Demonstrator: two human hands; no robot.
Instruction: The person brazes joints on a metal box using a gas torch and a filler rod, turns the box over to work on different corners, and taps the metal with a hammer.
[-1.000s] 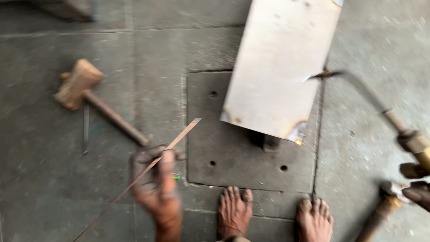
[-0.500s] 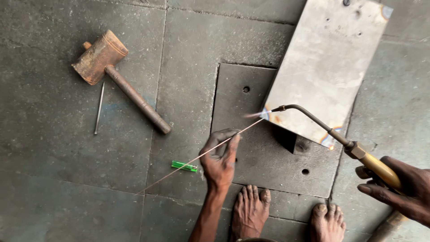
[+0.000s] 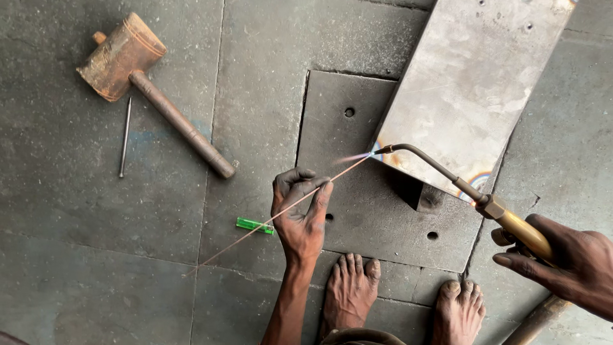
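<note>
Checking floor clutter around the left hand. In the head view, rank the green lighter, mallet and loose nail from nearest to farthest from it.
From the left hand, which pinches the filler rod:
1. Green lighter: on the floor just to its left.
2. Mallet: upper left; its handle end points toward the hand.
3. Nail: farthest, left of the mallet handle.

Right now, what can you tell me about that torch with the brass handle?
The torch has a brass-coloured handle, a hexagonal collar and a thin, dark, curved metal neck. It is lit: a small pale flame shows at its tip. The right hand holds the handle at the lower right. The neck reaches up and left across the grey metal sheet to its lower corner, where the tip meets the end of the thin rod held by the left hand.
</note>
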